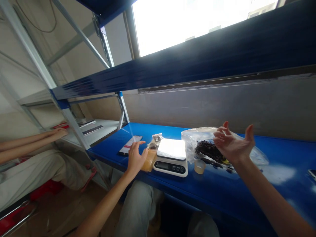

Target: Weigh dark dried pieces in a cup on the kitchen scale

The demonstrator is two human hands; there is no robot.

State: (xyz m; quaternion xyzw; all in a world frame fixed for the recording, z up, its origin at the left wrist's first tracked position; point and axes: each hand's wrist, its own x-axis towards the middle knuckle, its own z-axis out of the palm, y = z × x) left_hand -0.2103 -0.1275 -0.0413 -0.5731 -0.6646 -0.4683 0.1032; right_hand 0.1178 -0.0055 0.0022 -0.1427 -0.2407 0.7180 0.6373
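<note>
My left hand (136,156) is over the left part of the blue table, its fingers apart with nothing held. It is nearest to a phone (129,145) and a tan packet (149,160). My right hand (233,144) is raised palm up with spread fingers, holding nothing. Beneath it lies a clear plastic bag (189,136) with dark, seed-like pieces (206,148), partly hidden by the hand. Between my hands sits a white digital scale (171,157) with a bare plate. A small translucent cup (199,166) stands right of the scale. Behind the packet is a small clear bag (157,137) with dark contents.
A blue shelf beam (172,72) crosses above the blue table (170,129). At left, a metal upright (74,128) separates a white table (108,124), where another person's hands (59,132) rest. A dark device (312,173) shows at the right edge.
</note>
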